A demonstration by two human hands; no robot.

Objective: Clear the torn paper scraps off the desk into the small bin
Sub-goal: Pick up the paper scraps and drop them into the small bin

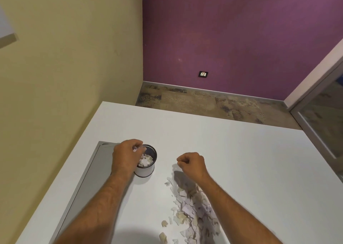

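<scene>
A small round bin (pixel 147 170) with a white wall and dark rim stands on the white desk (pixel 232 151); torn scraps lie inside it. My left hand (pixel 125 156) hovers over the bin's left rim, its fingers curled round a few pale scraps. My right hand (pixel 193 164) is to the right of the bin, above the desk, with fingers curled into a fist; whether it holds any scrap is hidden. A long pile of white and beige paper scraps (pixel 193 212) runs from below my right hand toward the desk's near edge.
A grey flat panel (pixel 87 178) lies along the desk's left side, beside the bin. The yellow wall is close on the left. Beyond the desk's far edge are floor, a purple wall and a glass door (pixel 323 117) at right.
</scene>
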